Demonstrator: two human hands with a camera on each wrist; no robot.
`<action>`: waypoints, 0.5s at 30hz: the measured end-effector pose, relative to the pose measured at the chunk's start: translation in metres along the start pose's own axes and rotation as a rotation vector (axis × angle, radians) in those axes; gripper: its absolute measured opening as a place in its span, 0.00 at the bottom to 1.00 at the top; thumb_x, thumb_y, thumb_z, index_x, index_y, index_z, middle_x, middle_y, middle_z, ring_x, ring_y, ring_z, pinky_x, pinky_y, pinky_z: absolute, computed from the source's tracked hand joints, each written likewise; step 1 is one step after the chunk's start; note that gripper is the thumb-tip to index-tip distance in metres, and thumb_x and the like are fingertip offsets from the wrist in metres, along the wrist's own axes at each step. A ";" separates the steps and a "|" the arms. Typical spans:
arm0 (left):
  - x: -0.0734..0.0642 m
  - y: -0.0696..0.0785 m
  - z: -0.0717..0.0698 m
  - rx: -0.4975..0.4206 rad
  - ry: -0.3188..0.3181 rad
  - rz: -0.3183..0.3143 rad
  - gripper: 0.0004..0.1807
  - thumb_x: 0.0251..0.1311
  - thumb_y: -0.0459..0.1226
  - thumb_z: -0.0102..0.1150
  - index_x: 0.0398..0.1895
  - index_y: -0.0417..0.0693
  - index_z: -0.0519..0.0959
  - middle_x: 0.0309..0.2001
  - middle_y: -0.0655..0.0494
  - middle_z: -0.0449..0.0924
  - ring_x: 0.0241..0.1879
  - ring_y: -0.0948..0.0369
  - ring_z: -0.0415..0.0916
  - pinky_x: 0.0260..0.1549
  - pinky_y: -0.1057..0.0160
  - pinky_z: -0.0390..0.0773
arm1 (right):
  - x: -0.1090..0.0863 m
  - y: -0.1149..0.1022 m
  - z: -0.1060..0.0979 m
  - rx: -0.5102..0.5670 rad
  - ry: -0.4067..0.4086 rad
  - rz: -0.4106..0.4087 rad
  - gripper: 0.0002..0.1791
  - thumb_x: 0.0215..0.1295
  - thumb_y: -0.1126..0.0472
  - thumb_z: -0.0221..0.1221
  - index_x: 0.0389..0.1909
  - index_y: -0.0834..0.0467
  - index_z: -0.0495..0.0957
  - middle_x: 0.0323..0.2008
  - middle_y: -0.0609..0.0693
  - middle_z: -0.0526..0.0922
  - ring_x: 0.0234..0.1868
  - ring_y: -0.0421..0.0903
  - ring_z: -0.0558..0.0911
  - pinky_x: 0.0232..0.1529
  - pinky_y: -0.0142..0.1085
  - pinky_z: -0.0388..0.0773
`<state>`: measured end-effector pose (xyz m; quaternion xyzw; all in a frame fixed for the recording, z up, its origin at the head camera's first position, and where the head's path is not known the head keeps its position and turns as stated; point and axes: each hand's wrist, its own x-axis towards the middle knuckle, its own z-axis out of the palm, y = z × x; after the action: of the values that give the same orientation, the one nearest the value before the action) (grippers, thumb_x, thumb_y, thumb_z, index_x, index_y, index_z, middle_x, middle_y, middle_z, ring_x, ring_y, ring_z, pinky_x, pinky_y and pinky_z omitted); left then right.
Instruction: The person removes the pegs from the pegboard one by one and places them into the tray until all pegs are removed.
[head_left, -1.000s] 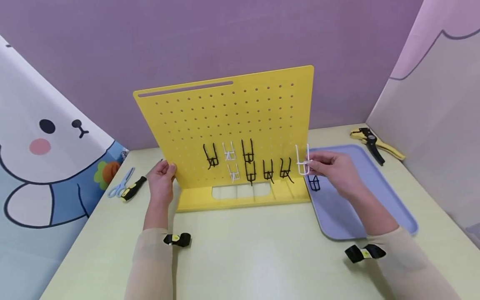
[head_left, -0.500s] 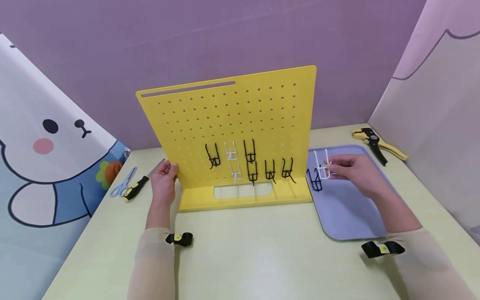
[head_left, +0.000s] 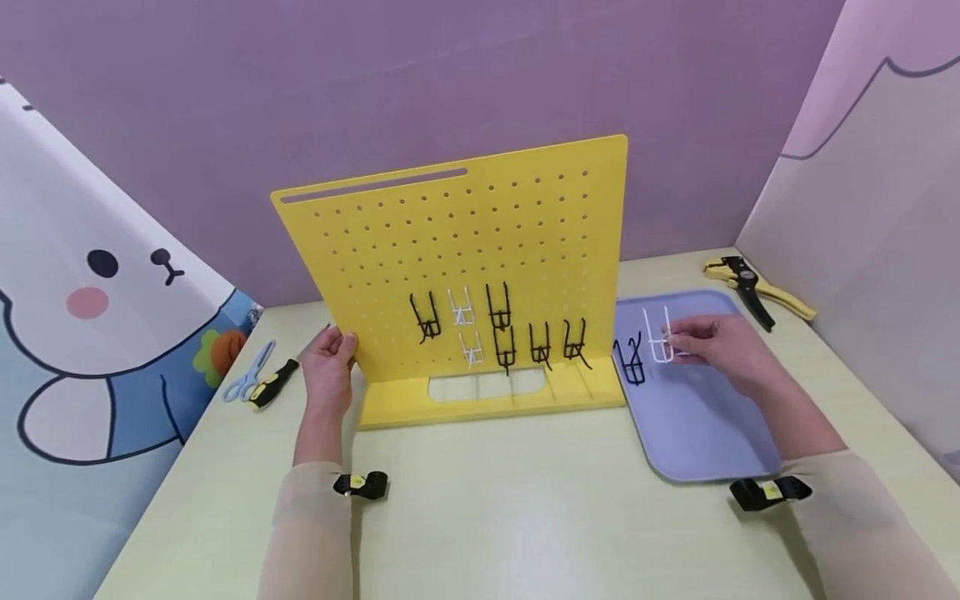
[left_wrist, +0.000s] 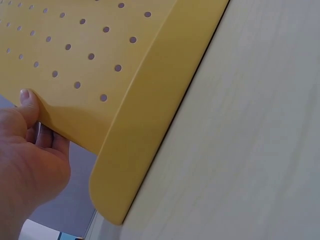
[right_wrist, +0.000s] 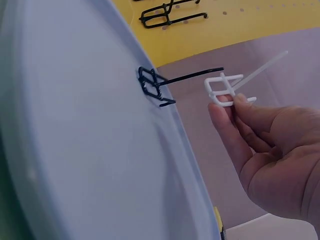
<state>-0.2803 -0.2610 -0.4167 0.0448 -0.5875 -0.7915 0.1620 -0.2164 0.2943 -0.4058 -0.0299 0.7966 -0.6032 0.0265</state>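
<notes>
Jutting from the right grip [head_left: 716,346], which pinches it, is a white hook [right_wrist: 227,85]; the left grip [head_left: 327,367] holds the pegboard [head_left: 459,205].

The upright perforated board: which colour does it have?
Yellow perforated board, seen best in the head view.

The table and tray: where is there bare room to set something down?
Widest: the table before the board, between the sleeves, left of the tray. The tray's near part, left of the right forearm, is bare too. Crowded: left of the board, with left hand, screwdriver and scissors; and the tray's far part, with right hand, white hook and black hook.
</notes>
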 end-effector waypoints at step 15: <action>0.002 -0.005 -0.001 -0.002 -0.010 0.030 0.09 0.68 0.28 0.59 0.42 0.48 0.85 0.33 0.57 0.86 0.34 0.64 0.81 0.39 0.69 0.82 | 0.004 0.022 0.002 -0.046 -0.038 0.187 0.24 0.69 0.73 0.61 0.59 0.83 0.67 0.38 0.55 0.87 0.33 0.39 0.86 0.40 0.38 0.85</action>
<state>-0.2832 -0.2615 -0.4218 0.0319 -0.5880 -0.7899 0.1712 -0.2202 0.2978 -0.4280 0.0325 0.8090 -0.5789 0.0972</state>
